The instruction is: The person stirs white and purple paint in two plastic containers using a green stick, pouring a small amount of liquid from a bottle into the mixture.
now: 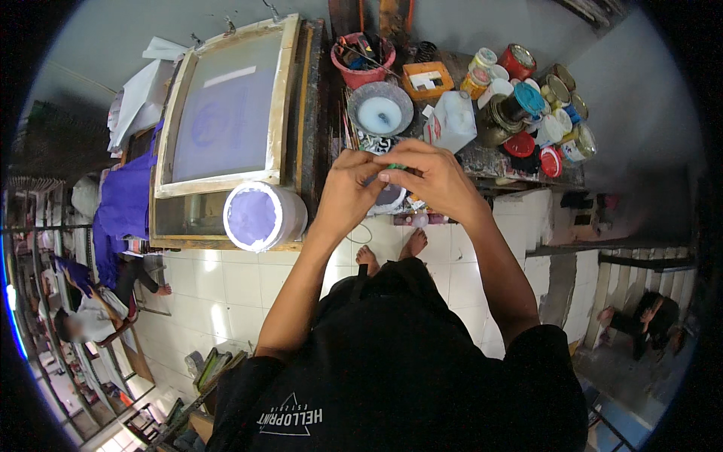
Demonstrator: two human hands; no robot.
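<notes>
My left hand and my right hand meet in front of me, with thumbs and fingers pinched together. A bit of green shows between the fingertips; it is too small and too covered to name. Partly hidden below the hands is a container of purple stuff. Just beyond them stands a grey bowl with whitish liquid in it. To the left, a tub of purple ink stands at the near edge of a wood-framed printing screen, which bears a faint purple round mark.
On the dark bench are a red bucket of tools, an orange basket, a white jug and several paint cans. Purple cloth hangs left of the screen. One person sits at far left, another at far right.
</notes>
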